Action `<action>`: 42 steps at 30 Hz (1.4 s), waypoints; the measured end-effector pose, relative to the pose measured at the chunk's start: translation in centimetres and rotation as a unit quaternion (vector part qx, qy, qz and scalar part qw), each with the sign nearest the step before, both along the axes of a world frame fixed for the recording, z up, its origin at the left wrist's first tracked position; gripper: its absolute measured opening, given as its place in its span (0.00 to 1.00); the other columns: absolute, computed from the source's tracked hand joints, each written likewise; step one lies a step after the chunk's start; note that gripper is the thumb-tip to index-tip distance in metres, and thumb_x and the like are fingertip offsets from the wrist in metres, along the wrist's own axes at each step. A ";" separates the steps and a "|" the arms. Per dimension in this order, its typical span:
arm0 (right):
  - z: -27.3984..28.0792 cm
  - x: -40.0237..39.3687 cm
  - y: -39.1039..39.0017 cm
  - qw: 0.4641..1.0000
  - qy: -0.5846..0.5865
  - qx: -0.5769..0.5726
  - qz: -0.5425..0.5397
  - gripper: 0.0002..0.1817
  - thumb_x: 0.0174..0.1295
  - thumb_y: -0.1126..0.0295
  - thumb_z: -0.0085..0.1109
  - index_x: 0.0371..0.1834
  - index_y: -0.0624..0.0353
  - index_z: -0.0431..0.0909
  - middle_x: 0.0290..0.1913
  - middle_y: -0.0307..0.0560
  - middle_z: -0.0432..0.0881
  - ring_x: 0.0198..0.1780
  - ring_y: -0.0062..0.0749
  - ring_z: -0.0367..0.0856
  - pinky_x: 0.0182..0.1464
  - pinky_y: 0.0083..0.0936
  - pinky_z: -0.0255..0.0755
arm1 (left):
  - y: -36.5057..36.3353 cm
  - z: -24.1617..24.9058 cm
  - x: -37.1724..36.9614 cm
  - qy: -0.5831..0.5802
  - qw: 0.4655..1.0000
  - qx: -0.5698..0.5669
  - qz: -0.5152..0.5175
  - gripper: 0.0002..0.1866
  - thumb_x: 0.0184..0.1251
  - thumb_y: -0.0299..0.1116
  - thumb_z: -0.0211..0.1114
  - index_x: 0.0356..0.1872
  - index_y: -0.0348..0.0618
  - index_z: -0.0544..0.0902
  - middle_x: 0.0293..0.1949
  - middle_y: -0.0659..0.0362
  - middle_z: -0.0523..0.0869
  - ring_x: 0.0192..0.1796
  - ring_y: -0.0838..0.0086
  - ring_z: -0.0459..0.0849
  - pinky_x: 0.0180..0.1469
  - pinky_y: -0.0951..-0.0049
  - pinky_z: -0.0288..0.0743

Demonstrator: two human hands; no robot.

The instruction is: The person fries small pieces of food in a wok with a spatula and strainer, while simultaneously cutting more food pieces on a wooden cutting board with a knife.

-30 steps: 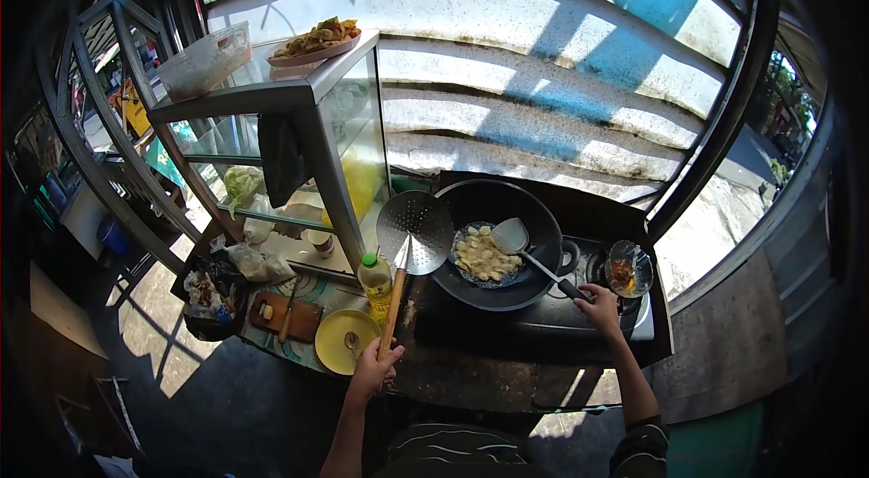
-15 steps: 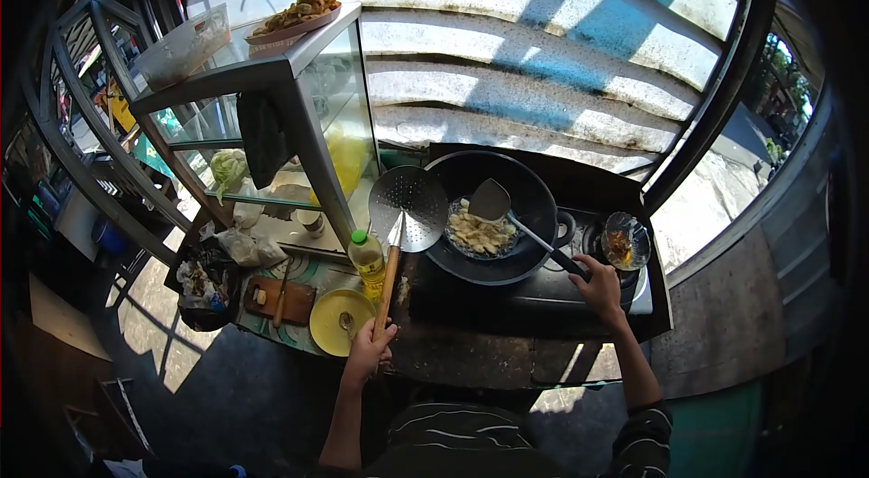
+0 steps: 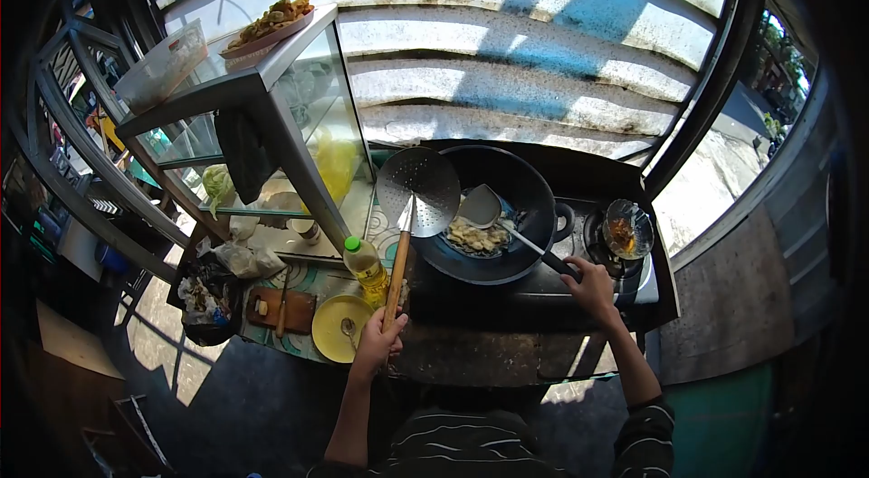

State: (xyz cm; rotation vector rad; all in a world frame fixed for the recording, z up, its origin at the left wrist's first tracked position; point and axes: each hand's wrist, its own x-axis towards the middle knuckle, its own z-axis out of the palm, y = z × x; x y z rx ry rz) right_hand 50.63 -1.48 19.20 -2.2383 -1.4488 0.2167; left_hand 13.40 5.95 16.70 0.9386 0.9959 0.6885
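My left hand is closed round the wooden handle of a perforated metal strainer, whose round head overlaps the left rim of a black wok. Pale pieces of food lie in liquid at the bottom of the wok. My right hand grips the black handle of a metal spatula, its blade over the food. A bottle of yellow oil with a green cap stands left of the strainer handle.
Near the oil are a yellow bowl with a spoon and a brown cutting board with a knife. A glass bowl sits right of the wok. The glass display case rises at left, carrying a food plate.
The strainer has shifted right, further over the wok's left edge. The spatula blade has moved slightly left and down toward the food. The camera view has also shifted a little.
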 end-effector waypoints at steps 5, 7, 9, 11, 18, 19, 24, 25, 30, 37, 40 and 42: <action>-0.5 -0.1 -0.1 0.997 -0.072 0.025 -0.004 0.17 0.47 0.62 0.64 0.43 0.47 0.78 0.25 0.50 0.81 0.31 0.46 0.81 0.35 0.34 0.73 | -0.2 -0.4 0.6 -0.023 1.000 -0.001 -0.016 0.14 0.64 0.32 0.57 0.47 0.40 0.68 0.20 0.67 0.65 0.12 0.86 0.61 0.13 0.84 0.52; 0.3 -0.4 -0.2 0.998 -0.061 0.006 -0.021 0.17 0.47 0.63 0.64 0.42 0.47 0.78 0.25 0.50 0.81 0.30 0.47 0.80 0.34 0.35 0.73 | -0.4 -0.6 0.4 -0.025 1.000 0.005 -0.016 0.13 0.64 0.32 0.57 0.47 0.40 0.68 0.20 0.67 0.65 0.12 0.86 0.60 0.13 0.84 0.52; 0.7 -0.7 -0.7 0.999 -0.027 0.023 -0.041 0.17 0.46 0.64 0.65 0.42 0.47 0.78 0.24 0.50 0.81 0.30 0.46 0.80 0.33 0.34 0.72 | -0.7 -0.5 0.2 -0.028 0.999 0.011 -0.019 0.13 0.64 0.32 0.57 0.47 0.40 0.68 0.20 0.67 0.65 0.12 0.86 0.60 0.13 0.84 0.52; 1.3 -1.0 -1.2 0.999 0.005 0.023 -0.048 0.18 0.45 0.64 0.65 0.43 0.47 0.79 0.23 0.50 0.80 0.29 0.43 0.81 0.32 0.33 0.72 | -0.6 0.0 -0.3 -0.027 1.000 0.009 -0.008 0.15 0.64 0.33 0.58 0.47 0.37 0.68 0.17 0.68 0.64 0.11 0.87 0.60 0.13 0.84 0.52; 0.3 -2.7 -2.5 0.996 0.086 0.002 -0.031 0.20 0.44 0.61 0.66 0.44 0.44 0.80 0.27 0.50 0.82 0.31 0.42 0.82 0.33 0.31 0.73 | -0.5 -0.2 -2.7 -0.028 0.999 0.008 -0.014 0.15 0.65 0.33 0.58 0.47 0.37 0.67 0.16 0.68 0.63 0.11 0.86 0.60 0.13 0.83 0.52; 0.5 -3.5 -2.5 0.997 0.075 -0.010 -0.034 0.20 0.44 0.61 0.67 0.44 0.43 0.80 0.27 0.49 0.82 0.32 0.42 0.82 0.33 0.32 0.73 | -0.7 -0.3 -3.1 -0.031 0.999 0.014 -0.013 0.15 0.65 0.33 0.58 0.47 0.37 0.67 0.16 0.68 0.63 0.11 0.86 0.60 0.13 0.83 0.52; -1.7 -4.4 -2.0 0.995 0.000 0.043 -0.086 0.18 0.44 0.63 0.65 0.43 0.43 0.79 0.27 0.48 0.82 0.33 0.44 0.82 0.35 0.35 0.74 | -0.2 -2.1 -3.6 -0.035 0.999 0.024 -0.014 0.15 0.64 0.32 0.58 0.47 0.36 0.67 0.16 0.68 0.63 0.11 0.86 0.60 0.13 0.83 0.52; -2.0 -4.4 -2.1 0.993 0.002 0.060 -0.100 0.18 0.45 0.63 0.65 0.43 0.44 0.79 0.27 0.49 0.82 0.33 0.45 0.81 0.35 0.36 0.74 | -0.4 -2.2 -3.9 -0.042 0.999 0.015 -0.016 0.15 0.64 0.32 0.58 0.47 0.36 0.67 0.16 0.67 0.64 0.11 0.86 0.60 0.13 0.83 0.52; -1.0 -3.3 -1.7 0.988 -0.064 0.056 -0.130 0.18 0.44 0.64 0.65 0.43 0.45 0.79 0.29 0.50 0.82 0.34 0.46 0.81 0.35 0.36 0.74 | -0.4 -2.3 -4.5 -0.035 0.999 0.023 -0.017 0.16 0.64 0.32 0.58 0.47 0.36 0.67 0.16 0.67 0.64 0.11 0.86 0.61 0.13 0.84 0.53; -1.8 -1.4 0.6 0.979 -0.175 0.060 -0.088 0.19 0.46 0.66 0.64 0.45 0.45 0.77 0.29 0.51 0.81 0.33 0.49 0.80 0.35 0.38 0.74 | -0.6 -2.4 -4.6 -0.023 0.999 0.033 0.001 0.16 0.63 0.32 0.59 0.47 0.35 0.67 0.16 0.67 0.65 0.11 0.87 0.61 0.14 0.84 0.54; -1.8 -0.9 1.1 0.981 -0.179 0.068 -0.015 0.18 0.47 0.67 0.64 0.44 0.45 0.78 0.27 0.49 0.81 0.30 0.46 0.80 0.33 0.36 0.74 | -0.5 -2.3 -4.1 -0.022 0.999 0.028 0.010 0.16 0.63 0.33 0.59 0.47 0.36 0.67 0.16 0.68 0.65 0.11 0.86 0.61 0.14 0.84 0.54; -0.8 -0.4 1.1 0.975 -0.198 0.075 0.058 0.17 0.47 0.67 0.62 0.43 0.46 0.77 0.25 0.45 0.80 0.28 0.42 0.81 0.31 0.36 0.73 | -0.5 -2.2 -3.7 -0.016 0.999 0.023 0.015 0.16 0.64 0.33 0.59 0.47 0.36 0.68 0.15 0.68 0.64 0.11 0.86 0.61 0.13 0.84 0.54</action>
